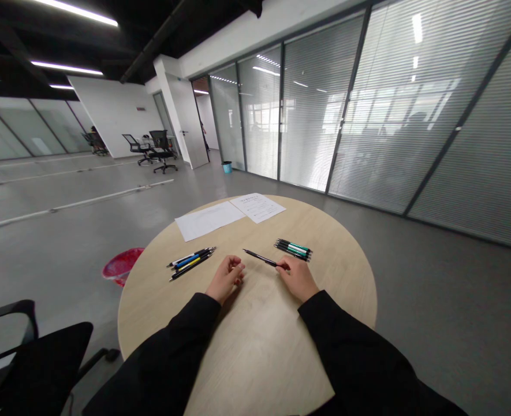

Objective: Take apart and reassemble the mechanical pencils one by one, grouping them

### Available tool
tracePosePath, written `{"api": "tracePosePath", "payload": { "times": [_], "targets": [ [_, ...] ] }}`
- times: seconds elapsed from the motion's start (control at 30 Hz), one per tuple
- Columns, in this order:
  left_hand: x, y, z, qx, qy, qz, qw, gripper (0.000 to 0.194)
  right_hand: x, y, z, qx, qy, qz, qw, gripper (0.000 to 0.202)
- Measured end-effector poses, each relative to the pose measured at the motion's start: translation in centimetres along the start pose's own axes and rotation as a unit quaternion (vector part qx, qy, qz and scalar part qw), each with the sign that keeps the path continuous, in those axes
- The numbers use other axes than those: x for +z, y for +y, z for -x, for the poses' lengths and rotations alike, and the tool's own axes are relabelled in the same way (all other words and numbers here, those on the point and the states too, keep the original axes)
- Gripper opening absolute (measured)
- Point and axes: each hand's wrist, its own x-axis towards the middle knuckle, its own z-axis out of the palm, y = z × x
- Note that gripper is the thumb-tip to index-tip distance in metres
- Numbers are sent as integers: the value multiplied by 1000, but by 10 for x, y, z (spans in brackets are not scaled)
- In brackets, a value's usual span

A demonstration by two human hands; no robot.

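Note:
A black pen [260, 257] is pinched at its right end between the thumb and fingers of my right hand [297, 277]. Its thin tip points left, over the middle of the round table [255, 358]. My left hand [226, 279] rests near that tip, fingers loosely curled and slightly apart, with nothing visible in them. Just beyond my right hand lies a row of pens with green, white and black barrels [293, 249]. To the left of my left hand is another group of pens [191, 263], with black, blue, yellow and white parts, lying side by side.
Two sheets of paper, a blank-looking one [209, 221] and a printed one [258, 208], lie at the table's far edge. A red bin [120, 266] stands on the floor left of the table. A black chair [38, 370] is at the lower left.

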Motion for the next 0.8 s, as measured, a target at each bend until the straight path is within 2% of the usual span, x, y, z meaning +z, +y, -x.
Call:
{"api": "tracePosePath", "payload": {
  "times": [0.13,0.27,0.5,0.8],
  "targets": [
    [-1,-3,-1,4,-8,-23,1000,37,-24,25,1,24,8,63,998,9],
    [-2,-5,-2,5,-17,-36,999,37,-37,41,4,44,8,90,995,9],
    [-3,-6,-2,9,-26,-47,999,37,-40,51,5,76,7,125,989,6],
    [-4,-6,-3,1,-38,-46,998,38,-43,52,6,90,-16,182,979,5]
  ]
}}
